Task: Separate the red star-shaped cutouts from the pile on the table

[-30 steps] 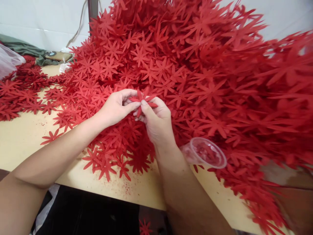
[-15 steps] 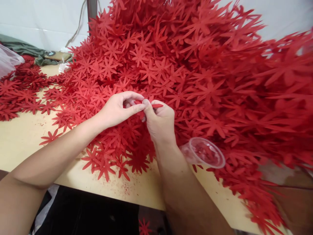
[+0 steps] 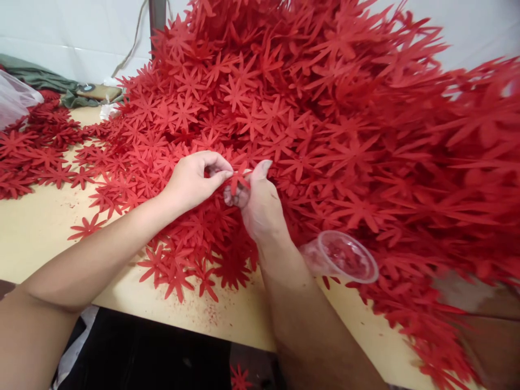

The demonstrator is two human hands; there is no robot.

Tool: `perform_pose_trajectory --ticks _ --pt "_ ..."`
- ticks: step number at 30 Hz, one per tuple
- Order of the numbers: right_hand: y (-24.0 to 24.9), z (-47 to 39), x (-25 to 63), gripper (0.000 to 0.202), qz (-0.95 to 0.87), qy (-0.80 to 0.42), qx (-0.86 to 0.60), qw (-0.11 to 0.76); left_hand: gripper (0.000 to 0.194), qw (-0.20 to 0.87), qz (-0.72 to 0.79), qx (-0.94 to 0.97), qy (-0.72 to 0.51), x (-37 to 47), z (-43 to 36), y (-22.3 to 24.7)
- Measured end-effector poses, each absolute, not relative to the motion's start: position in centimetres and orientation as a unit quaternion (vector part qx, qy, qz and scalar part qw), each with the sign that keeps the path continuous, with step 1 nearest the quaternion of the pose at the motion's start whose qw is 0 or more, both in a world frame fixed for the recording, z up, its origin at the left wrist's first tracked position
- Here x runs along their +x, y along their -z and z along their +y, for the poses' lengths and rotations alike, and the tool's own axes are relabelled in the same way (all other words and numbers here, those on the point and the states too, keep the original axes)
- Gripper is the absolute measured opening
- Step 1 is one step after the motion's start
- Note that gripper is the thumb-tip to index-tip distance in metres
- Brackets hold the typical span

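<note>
A small red flower piece (image 3: 239,177) with narrow petals is pinched by one petal between the thumb and finger of my left hand (image 3: 199,176). Close on its right is my right hand (image 3: 262,203), thumb raised and fingers curled behind the flower piece. The right thumb stands apart from the fingers, and whether those fingers touch the piece is hard to tell. Both hands are in front of a large heap of red flower pieces (image 3: 252,114).
A clear plastic cup (image 3: 347,257) with red bits inside lies tilted right of my right forearm. Darker red pieces (image 3: 40,146), a plastic bag (image 3: 16,100) and green cloth (image 3: 36,76) are at the left. Red crumbs dot the table's (image 3: 134,287) front.
My right thumb has lifted away from my left fingertips and its fingers have loosened. The red piece now shows its petals, turned toward the camera. The view has shifted slightly.
</note>
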State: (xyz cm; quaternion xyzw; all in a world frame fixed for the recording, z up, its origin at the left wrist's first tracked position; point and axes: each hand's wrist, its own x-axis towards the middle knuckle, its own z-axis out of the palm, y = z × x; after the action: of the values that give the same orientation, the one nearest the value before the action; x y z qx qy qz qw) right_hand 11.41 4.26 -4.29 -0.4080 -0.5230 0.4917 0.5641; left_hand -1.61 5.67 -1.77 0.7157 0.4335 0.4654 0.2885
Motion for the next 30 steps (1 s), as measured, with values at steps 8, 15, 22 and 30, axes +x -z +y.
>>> perform_pose_trajectory --ticks 8,15,22,30 --pt "3.7 4.0 12.0 0.043 -0.509 -0.593 -0.324 0.534 0.008 0.262 0.448 0.701 -0.489 -2.0 6.3 1.4" --pt "3.4 3.9 12.7 0.033 -0.504 -0.634 -0.299 0.505 0.014 0.213 0.406 0.744 -0.486 -2.3 6.0 1.1" --pt "3.6 4.2 12.7 0.035 -0.492 -0.61 -0.322 0.531 0.016 0.136 0.366 0.813 -0.432 -2.6 5.8 1.2" --pt "3.7 4.2 12.2 0.039 -0.495 -0.577 -0.377 0.529 0.016 0.145 0.394 0.811 -0.406 -2.5 5.5 0.7"
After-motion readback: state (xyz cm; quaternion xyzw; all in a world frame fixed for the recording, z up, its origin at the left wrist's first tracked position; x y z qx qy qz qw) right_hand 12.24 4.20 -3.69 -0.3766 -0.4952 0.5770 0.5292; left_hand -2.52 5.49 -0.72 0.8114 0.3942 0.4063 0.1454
